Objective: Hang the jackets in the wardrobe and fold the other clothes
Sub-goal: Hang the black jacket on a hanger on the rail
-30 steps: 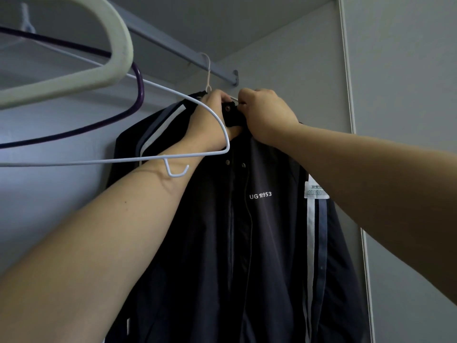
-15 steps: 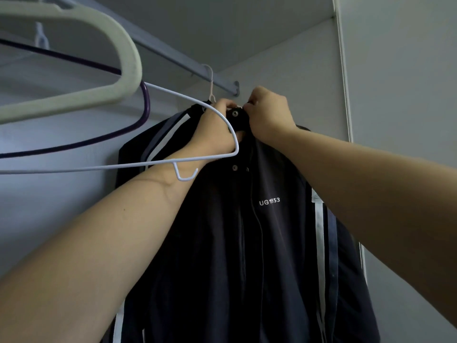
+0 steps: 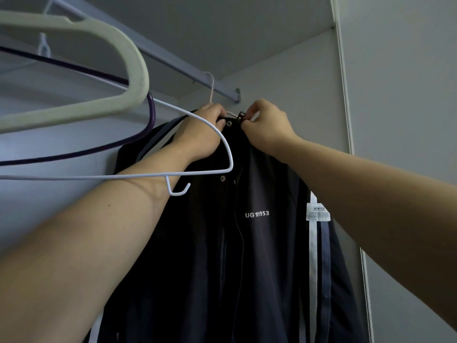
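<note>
Dark jacket [image 3: 259, 256] hanging near the right end of the wardrobe rail [image 3: 173, 61], front toward the camera, on a thin pale hanger [image 3: 211, 87] hooked over that rail. Closed down the front, with white lettering [image 3: 257, 214] on the chest, and a white label [image 3: 318, 212] and pale stripes down the sleeve at right. Collar held at the top from both sides: left hand [image 3: 200, 138] curled round the collar's left part, thumb tip just beside a metal snap [image 3: 229, 123]; right hand [image 3: 268, 127] clamped in a pinch on the collar's right edge, just under a small dark tab [image 3: 241, 116]. Both hands on the cloth, close together, the snap between them. Another snap lower on the placket. Bare forearms reaching up from the two lower corners of the view. Across the front of the left hand and wrist, a bare white wire hanger [image 3: 232, 162] with a small hook under its lower bar. Left of that and nearer the camera, a purple hanger [image 3: 152, 112] and a thick cream hanger [image 3: 118, 105], both bare. Pale side wall [image 3: 309, 82] of the wardrobe just behind the jacket's right shoulder.
</note>
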Demonstrator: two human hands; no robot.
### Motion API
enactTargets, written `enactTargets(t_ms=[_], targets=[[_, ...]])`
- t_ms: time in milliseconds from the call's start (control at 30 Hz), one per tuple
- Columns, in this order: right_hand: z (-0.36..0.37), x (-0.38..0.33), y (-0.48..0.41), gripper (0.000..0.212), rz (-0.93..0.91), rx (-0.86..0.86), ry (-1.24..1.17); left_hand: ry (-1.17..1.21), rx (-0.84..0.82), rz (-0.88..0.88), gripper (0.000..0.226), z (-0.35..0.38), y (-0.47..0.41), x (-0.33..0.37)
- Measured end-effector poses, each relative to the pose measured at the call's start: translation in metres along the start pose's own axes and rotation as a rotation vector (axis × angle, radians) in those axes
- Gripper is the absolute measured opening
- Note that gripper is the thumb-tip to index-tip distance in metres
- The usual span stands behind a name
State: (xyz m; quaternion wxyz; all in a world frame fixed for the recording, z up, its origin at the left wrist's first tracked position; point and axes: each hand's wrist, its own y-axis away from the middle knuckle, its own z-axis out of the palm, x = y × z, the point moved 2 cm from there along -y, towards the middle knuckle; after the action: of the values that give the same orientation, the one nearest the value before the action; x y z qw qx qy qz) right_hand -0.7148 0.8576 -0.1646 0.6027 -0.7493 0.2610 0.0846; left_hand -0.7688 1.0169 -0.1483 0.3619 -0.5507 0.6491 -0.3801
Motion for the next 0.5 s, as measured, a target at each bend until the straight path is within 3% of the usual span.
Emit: enactTargets(t_ms=[367,500], targets=[[-0.0004,0.0015,0.004,0.022,-0.016,-0.088,-0.121,0.052,-0.025,-0.037,0.016,-0.0052,0.0015,0.0002],[-0.0033,-0.0027,0.0057,0.027,-0.162,-0.088,0.036,0.047,-0.005,-0.018,0.016,-0.0048,0.0002,0.0021]])
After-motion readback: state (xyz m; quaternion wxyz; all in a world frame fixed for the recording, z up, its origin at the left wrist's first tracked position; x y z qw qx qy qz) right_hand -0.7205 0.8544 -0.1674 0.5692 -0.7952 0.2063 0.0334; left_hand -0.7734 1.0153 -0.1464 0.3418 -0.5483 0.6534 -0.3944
